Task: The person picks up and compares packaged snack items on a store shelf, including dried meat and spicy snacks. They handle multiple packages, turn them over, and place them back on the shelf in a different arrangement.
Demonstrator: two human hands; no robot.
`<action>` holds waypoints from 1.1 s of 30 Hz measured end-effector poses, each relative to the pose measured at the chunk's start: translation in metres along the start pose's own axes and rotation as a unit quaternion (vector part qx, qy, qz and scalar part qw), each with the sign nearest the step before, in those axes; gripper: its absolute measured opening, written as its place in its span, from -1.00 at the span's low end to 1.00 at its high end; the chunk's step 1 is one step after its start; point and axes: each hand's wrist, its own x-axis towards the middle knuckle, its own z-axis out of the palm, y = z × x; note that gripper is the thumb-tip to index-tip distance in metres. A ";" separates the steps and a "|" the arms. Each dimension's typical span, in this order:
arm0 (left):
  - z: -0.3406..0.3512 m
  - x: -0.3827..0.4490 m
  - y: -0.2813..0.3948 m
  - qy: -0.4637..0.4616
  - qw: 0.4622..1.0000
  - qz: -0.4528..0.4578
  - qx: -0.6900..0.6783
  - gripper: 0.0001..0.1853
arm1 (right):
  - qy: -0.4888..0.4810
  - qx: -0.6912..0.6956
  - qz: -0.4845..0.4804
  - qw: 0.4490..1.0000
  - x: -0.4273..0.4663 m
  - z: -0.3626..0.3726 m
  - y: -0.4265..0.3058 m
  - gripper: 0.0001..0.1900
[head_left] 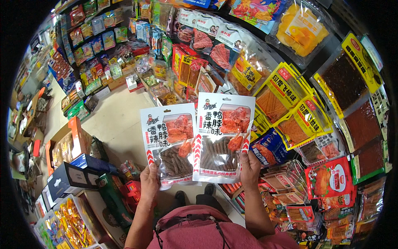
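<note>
My left hand (pixel 150 181) grips the lower left edge of a white snack pouch (pixel 169 143) with a clear window over dark strips. There seems to be more than one pouch in that hand, as a second edge shows below. Pinched at its lower right edge, a matching white pouch (pixel 224 137) is in my right hand (pixel 250 168). Both pouches face up side by side in front of my body, the right one overlapping the left one's edge. Each has a hang hole at the top and a picture of red meat.
On the right, a wall rack carries hanging snack bags, including yellow pouches (pixel 300 118) and a similar white pouch (pixel 321 149). Cartons (pixel 70 180) and a bin of wrapped sweets (pixel 76 222) stand at left. Tiled floor (pixel 119 116) lies ahead, with stocked shelves (pixel 96 45) beyond.
</note>
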 end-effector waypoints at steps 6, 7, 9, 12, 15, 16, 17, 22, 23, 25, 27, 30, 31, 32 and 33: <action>0.002 0.000 -0.026 -0.048 0.999 0.006 -0.011 -0.63 | -0.033 0.059 0.031 0.997 -0.004 0.009 0.013 -0.76; 0.004 -0.002 -0.024 -0.075 0.996 -0.011 -0.040 -0.61 | -0.038 0.068 0.039 0.996 -0.005 0.011 0.013 -0.76; 0.006 -0.005 -0.023 -0.118 0.992 -0.017 -0.035 -0.60 | -0.054 0.114 0.085 0.988 -0.008 0.013 0.011 -0.77; 0.018 -0.010 -0.021 -0.092 0.995 -0.038 -0.026 -0.59 | -0.046 0.185 0.166 0.968 -0.016 0.020 0.011 -0.78; 0.025 -0.013 -0.022 -0.104 0.994 -0.024 -0.011 -0.59 | -0.078 0.208 0.170 0.960 -0.020 0.029 0.006 -0.78; 0.030 -0.016 -0.018 -0.106 0.994 -0.036 -0.016 -0.60 | -0.083 0.209 0.168 0.960 -0.019 0.032 -0.003 -0.78; 0.032 -0.018 -0.016 -0.109 0.993 -0.049 -0.022 -0.60 | -0.091 0.200 0.164 0.962 -0.021 0.032 0.003 -0.78; 0.031 -0.021 -0.028 -0.139 0.987 -0.070 -0.045 -0.57 | -0.108 0.171 0.128 0.971 -0.027 0.035 0.013 -0.76; 0.031 -0.021 -0.029 -0.107 0.985 -0.121 -0.064 -0.57 | -0.101 0.175 0.119 0.972 -0.027 0.036 0.012 -0.75; 0.039 -0.021 -0.023 -0.039 0.969 -0.219 -0.102 -0.58 | -0.096 0.177 0.124 0.972 -0.026 0.036 0.012 -0.75; 0.039 -0.024 -0.020 -0.090 0.971 -0.187 -0.117 -0.62 | -0.084 0.216 0.187 0.955 -0.027 0.033 0.015 -0.76; 0.044 -0.030 -0.011 -0.173 0.969 -0.131 -0.119 -0.61 | -0.029 0.349 0.263 0.899 -0.027 0.032 0.033 -0.79; 0.046 -0.030 -0.011 -0.181 0.968 -0.130 -0.120 -0.60 | -0.026 0.361 0.277 0.890 -0.028 0.030 0.038 -0.80; 0.050 -0.031 -0.010 -0.189 0.966 -0.129 -0.120 -0.60 | -0.022 0.373 0.292 0.881 -0.029 0.027 0.041 -0.81; 0.051 -0.031 -0.009 -0.194 0.965 -0.127 -0.120 -0.59 | -0.021 0.385 0.306 0.870 -0.029 0.027 0.041 -0.81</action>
